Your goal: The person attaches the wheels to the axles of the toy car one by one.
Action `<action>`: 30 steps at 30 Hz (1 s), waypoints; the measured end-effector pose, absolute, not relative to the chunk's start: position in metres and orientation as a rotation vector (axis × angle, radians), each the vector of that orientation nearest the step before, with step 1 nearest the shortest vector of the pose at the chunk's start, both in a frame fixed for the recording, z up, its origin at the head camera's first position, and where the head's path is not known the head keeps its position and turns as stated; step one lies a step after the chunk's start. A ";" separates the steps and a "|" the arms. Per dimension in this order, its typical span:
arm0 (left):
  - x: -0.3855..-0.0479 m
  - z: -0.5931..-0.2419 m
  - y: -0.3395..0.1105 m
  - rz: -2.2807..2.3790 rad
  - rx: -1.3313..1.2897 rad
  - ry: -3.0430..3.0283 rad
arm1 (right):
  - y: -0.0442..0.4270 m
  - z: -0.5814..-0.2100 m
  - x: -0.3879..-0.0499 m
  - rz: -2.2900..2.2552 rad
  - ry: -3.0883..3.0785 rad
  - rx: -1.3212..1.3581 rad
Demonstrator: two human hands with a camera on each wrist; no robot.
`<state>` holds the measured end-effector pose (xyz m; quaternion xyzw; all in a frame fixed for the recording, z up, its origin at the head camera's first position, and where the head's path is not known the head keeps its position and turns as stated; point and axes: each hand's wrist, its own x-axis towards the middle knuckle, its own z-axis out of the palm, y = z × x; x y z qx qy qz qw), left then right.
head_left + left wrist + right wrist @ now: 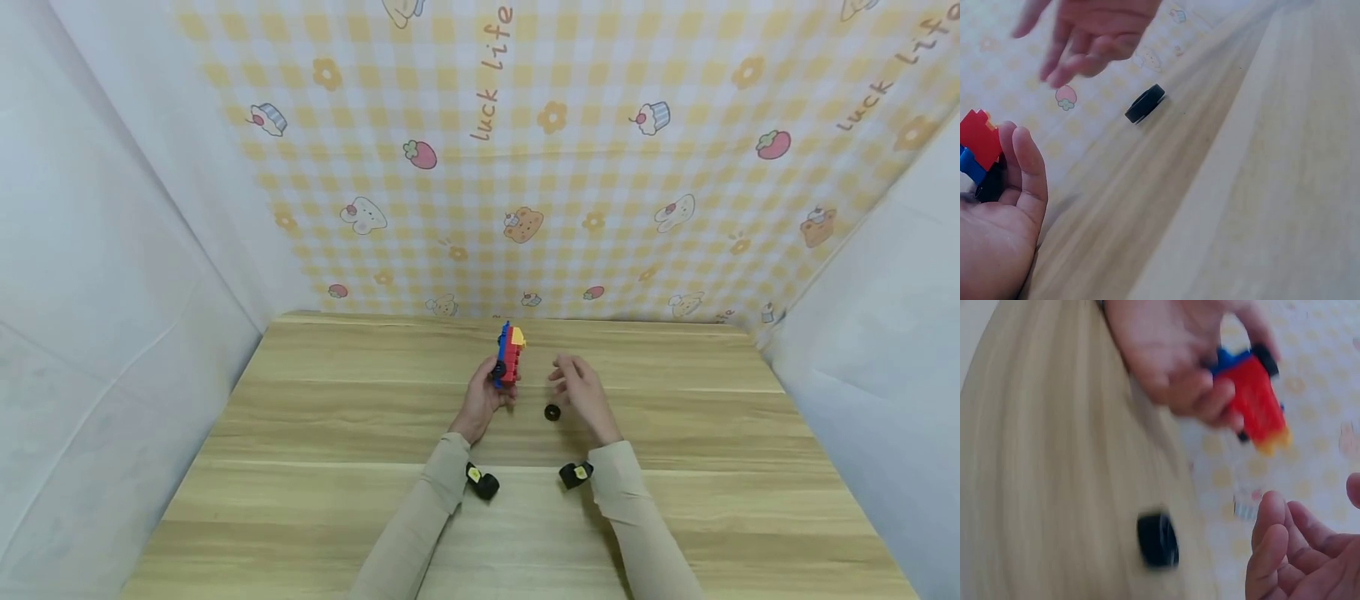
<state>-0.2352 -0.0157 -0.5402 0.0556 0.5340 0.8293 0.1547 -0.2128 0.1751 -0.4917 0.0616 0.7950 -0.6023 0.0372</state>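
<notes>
A toy vehicle (510, 357) of red, blue and yellow parts with black wheels is held up in the left hand (482, 406); its fingers and thumb curl round one end. In the right wrist view the toy (1254, 394) tilts with its yellow part lowest. The right hand (587, 398) is held just to the right of the toy, fingers loosely bent, nothing between them. On the table, between the hands and close to the right one, is a loose black wheel (552, 412), also seen in the left wrist view as a black ring (1145, 104).
The wooden table (315, 433) reaches back to a yellow checked cloth (480, 183) with printed figures. White sheets hang at the left (90, 250) and right (885, 300). A black camera is strapped to each wrist.
</notes>
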 end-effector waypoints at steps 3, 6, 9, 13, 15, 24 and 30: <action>-0.236 -0.541 -0.016 2.380 0.168 1.528 | 0.190 -0.498 -0.211 -1.804 2.515 0.207; -0.236 -0.542 -0.016 2.379 0.164 1.516 | 0.202 -0.505 -0.206 -1.703 2.586 0.202; -0.236 -0.541 -0.017 2.371 0.162 1.501 | 0.213 -0.512 -0.200 -1.600 2.629 0.163; -0.235 -0.540 -0.018 2.361 0.173 1.497 | 0.224 -0.519 -0.195 -1.532 2.650 0.064; -0.235 -0.538 -0.018 2.356 0.176 1.505 | 0.227 -0.522 -0.193 -1.506 2.665 0.009; -0.234 -0.539 -0.015 2.399 0.142 1.494 | 0.222 -0.533 -0.190 -1.271 2.751 -0.296; -0.236 -0.541 -0.014 2.401 0.124 1.527 | 0.215 -0.536 -0.189 -1.242 2.814 -0.329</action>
